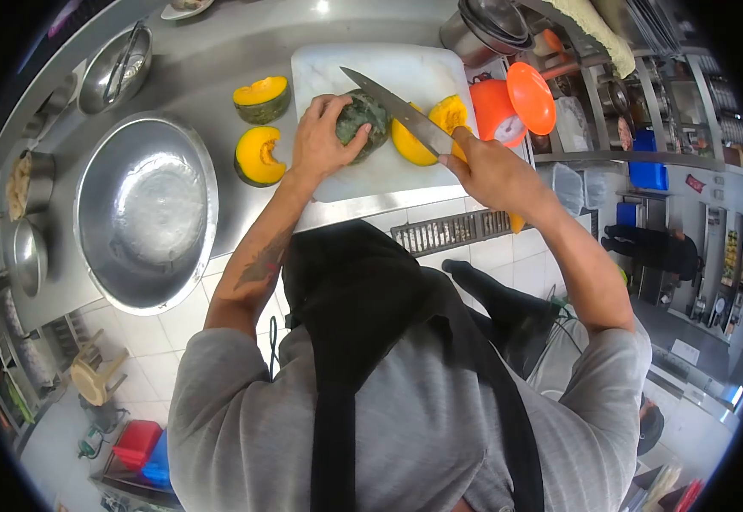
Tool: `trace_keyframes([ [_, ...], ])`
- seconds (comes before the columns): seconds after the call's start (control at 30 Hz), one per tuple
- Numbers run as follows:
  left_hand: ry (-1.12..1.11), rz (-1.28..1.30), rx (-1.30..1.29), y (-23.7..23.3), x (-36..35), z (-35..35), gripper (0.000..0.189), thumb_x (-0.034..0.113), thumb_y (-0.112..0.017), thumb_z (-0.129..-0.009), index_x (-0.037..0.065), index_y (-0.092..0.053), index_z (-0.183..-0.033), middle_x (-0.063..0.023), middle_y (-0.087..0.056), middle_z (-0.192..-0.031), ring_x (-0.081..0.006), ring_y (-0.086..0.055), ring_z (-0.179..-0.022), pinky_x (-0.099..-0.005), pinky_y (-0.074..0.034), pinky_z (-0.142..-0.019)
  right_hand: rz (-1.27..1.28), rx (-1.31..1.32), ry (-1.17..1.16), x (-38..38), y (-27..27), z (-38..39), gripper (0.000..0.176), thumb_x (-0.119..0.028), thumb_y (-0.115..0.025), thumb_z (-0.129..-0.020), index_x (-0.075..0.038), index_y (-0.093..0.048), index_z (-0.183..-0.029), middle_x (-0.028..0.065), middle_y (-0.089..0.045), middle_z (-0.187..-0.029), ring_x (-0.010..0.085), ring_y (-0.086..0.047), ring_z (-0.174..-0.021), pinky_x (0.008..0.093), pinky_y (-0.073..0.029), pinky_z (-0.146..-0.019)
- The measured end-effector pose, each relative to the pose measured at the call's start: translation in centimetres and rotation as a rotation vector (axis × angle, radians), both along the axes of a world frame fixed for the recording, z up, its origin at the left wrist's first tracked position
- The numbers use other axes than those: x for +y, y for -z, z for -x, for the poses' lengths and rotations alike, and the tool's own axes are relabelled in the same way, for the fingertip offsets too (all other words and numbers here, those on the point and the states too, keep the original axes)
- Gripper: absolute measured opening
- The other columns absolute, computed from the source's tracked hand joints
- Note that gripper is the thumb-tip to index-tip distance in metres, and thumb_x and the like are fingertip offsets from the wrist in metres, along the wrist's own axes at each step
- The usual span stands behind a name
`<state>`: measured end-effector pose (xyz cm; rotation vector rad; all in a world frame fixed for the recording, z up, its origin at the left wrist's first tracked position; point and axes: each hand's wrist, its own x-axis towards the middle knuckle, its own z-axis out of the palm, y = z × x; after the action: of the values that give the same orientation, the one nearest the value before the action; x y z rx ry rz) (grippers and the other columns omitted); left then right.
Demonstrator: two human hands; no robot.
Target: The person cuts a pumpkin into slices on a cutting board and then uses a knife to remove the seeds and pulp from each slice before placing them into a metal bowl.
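My left hand (322,141) is closed over a dark green piece of pumpkin (370,128), which lies skin side up on a white cutting board (380,61). A large kitchen knife (399,108) is gripped in my right hand (495,173); its blade slants up and left over the board, and the tip reaches past the green piece. Cut pumpkin with orange flesh (411,143) lies under and beside the blade, near my right hand. Left of the board, on the steel counter, rest two more pumpkin pieces, one behind (262,98) and one in front (258,155).
A wide steel basin (145,213) stands on the counter at left, with a smaller steel bowl (115,72) holding a utensil behind it. An orange kitchen scale (498,111) and stacked steel pots (484,34) flank the board's right side. Another person (657,252) is farther right.
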<state>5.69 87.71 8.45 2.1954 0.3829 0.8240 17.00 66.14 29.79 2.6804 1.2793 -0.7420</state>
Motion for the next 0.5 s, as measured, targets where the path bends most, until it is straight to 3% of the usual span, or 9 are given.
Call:
trace_keyframes([
  [0.13,0.020,0.015,0.053,-0.5,0.0,0.0,0.050,0.030,-0.080,-0.084,0.012,-0.065,-0.128,-0.0190,-0.059,-0.123,-0.0397,-0.063,-0.113,-0.0450,-0.054,-0.096,0.133,0.066,0.025,1.8,-2.1,0.1,0.047,-0.034,-0.052,-0.108,0.003,-0.053,-0.138,0.0247,-0.073,-0.086,0.0385,-0.074,-0.071,0.0523,-0.059,-0.073],
  [0.2,0.020,-0.010,0.075,-1.2,0.2,-0.1,0.051,0.029,-0.079,-0.081,0.013,-0.065,-0.128,-0.0195,-0.059,-0.121,-0.0396,-0.061,-0.113,-0.0455,-0.053,-0.097,0.162,0.103,0.026,2.6,-2.7,-0.1,0.047,-0.039,-0.053,-0.109,-0.001,-0.052,-0.138,0.0212,-0.072,-0.077,0.0322,-0.070,-0.055,0.0479,-0.059,-0.065],
  [0.33,0.012,-0.046,0.107,-1.1,0.6,-0.3,0.057,0.031,-0.079,-0.073,0.015,-0.067,-0.127,-0.0177,-0.055,-0.114,-0.0377,-0.053,-0.109,-0.0473,-0.052,-0.092,0.267,0.063,-0.063,5.2,-5.6,-0.5,0.044,-0.038,-0.052,-0.110,-0.003,-0.053,-0.137,0.0183,-0.072,-0.080,0.0278,-0.069,-0.052,0.0429,-0.060,-0.061],
  [0.5,0.018,-0.006,0.059,-0.8,0.8,-0.1,0.057,0.030,-0.079,-0.072,0.014,-0.068,-0.126,-0.0172,-0.056,-0.114,-0.0370,-0.054,-0.109,-0.0462,-0.052,-0.094,0.459,0.163,-0.045,9.5,-7.8,-2.0,0.042,-0.037,-0.050,-0.109,-0.003,-0.053,-0.133,0.0189,-0.069,-0.084,0.0260,-0.068,-0.051,0.0394,-0.060,-0.056],
])
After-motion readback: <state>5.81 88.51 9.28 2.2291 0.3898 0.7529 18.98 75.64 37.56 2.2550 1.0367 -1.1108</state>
